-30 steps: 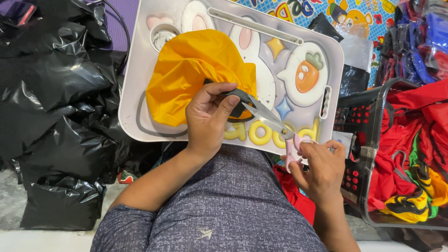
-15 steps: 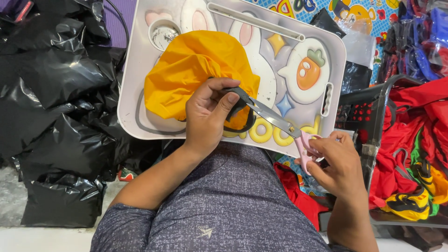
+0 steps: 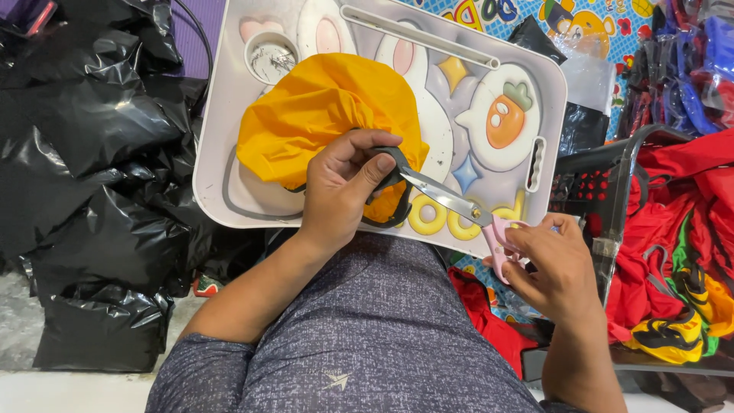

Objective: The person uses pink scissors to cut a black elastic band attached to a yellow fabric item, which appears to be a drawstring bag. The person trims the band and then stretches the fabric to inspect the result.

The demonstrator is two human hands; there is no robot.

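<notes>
On our lap tray [image 3: 229,160] lies the cloth [image 3: 321,122], a cup [image 3: 270,56] behind it; bags [image 3: 84,153] sit left, a basket [image 3: 604,176] right, scissors [image 3: 451,203] between cloth and basket.

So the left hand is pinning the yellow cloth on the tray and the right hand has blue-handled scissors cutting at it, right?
Not quite: the scissors have pink handles, not blue, as the head view shows. The rest holds: the left hand pins the yellow cloth on the tray, and the right hand works the scissors.

Crumpled orange cloth [image 3: 321,122] lies mid-tray [image 3: 222,206]; pink-handled scissors [image 3: 459,206] cross the tray's near edge, blades at the cloth's black strap [image 3: 386,222]
</notes>
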